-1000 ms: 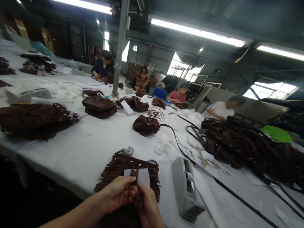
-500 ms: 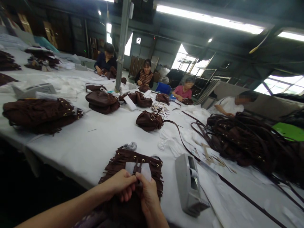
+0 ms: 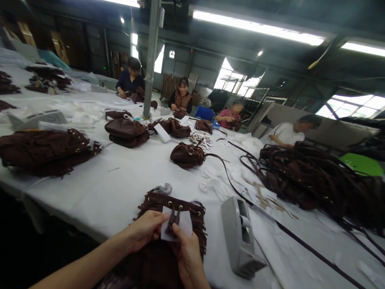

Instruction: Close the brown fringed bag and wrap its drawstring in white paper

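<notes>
Where both hands (image 3: 168, 237) pinch: white patch (image 3: 177, 224) on fringed bag (image 3: 177, 241).

head cam | faces forward-down | hands (image 3: 168, 241) close | long table (image 3: 120, 180) beyond

- I see a long white-covered table (image 3: 126, 176) running back into a dim workshop.
- Fluorescent tubes (image 3: 255, 27) glow on the dark ceiling.
- A grey steel pillar (image 3: 151, 56) rises mid-table.
- Daylight enters through far windows (image 3: 233, 82).
</notes>
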`<state>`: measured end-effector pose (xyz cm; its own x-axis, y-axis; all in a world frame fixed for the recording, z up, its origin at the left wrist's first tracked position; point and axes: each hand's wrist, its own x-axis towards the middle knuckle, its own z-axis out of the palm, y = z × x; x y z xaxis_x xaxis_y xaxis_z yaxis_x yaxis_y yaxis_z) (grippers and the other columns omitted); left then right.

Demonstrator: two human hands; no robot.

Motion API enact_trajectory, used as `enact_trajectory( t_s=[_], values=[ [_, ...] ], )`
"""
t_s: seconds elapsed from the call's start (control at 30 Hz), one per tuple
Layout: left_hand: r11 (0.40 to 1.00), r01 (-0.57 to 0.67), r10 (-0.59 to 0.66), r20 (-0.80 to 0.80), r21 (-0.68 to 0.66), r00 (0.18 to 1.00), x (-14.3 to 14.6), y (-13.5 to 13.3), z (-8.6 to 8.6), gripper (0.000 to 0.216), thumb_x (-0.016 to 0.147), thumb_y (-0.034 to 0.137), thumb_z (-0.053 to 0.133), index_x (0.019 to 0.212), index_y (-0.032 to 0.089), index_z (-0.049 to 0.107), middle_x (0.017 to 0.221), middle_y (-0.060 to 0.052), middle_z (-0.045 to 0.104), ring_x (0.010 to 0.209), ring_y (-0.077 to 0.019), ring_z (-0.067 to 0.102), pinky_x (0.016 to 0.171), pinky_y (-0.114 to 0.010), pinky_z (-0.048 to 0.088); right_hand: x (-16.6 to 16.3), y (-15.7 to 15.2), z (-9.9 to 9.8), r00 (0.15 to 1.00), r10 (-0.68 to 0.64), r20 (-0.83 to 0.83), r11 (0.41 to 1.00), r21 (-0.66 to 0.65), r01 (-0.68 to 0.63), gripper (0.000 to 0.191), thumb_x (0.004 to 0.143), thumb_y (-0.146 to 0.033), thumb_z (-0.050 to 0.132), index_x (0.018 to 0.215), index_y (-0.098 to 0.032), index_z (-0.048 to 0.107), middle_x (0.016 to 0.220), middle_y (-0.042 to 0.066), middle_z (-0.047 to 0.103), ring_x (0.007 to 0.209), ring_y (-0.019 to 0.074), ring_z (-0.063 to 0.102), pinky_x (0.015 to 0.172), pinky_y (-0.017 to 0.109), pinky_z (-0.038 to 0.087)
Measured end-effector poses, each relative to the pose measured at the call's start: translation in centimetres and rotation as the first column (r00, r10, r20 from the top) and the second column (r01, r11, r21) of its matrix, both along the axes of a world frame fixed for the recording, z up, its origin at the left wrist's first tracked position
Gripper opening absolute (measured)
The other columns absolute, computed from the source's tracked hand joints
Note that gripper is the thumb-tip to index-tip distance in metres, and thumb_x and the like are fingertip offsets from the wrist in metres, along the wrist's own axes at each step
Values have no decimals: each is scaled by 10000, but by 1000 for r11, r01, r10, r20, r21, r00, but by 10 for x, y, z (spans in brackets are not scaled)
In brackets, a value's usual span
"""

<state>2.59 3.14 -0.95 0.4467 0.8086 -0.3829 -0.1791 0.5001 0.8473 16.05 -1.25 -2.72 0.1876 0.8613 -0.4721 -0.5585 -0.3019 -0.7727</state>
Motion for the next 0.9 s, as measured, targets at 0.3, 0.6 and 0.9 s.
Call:
enact_trajectory(
  t_s=[0.3, 0.6, 0.9],
  values=[
    [996, -65, 63, 31, 56, 998, 21, 0, 2, 387, 655, 414, 723, 887, 114, 649, 843, -85, 690, 829, -242, 626, 745, -324, 480, 9, -4, 0, 794, 49, 606, 975, 145, -171, 355, 747, -377, 644, 975, -110, 694, 950, 116, 720, 911, 295, 651, 832, 387, 502],
    [991, -62, 67, 43, -122, 997, 30, -3, -7, 435, 644, 440, 702, 929, 130, 591, 846, -89, 675, 712, -194, 618, 688, -350, 512, 13, -11, -4, 489, -111, 865, 969, 203, -139, 279, 792, -327, 584, 1020, -210, 694, 958, 62, 692, 889, 229, 639, 785, 294, 498],
    [942, -183, 244, -201, 282, 949, 31, -4, -39, 252, 694, 393, 649, 704, 141, 640, 697, -41, 644, 704, -219, 583, 642, -273, 443, 14, -19, -21, 290, -275, 917, 872, 365, -325, 208, 884, -249, 532, 1013, -230, 695, 797, 37, 612, 718, 160, 602, 660, 245, 485]
  ],
)
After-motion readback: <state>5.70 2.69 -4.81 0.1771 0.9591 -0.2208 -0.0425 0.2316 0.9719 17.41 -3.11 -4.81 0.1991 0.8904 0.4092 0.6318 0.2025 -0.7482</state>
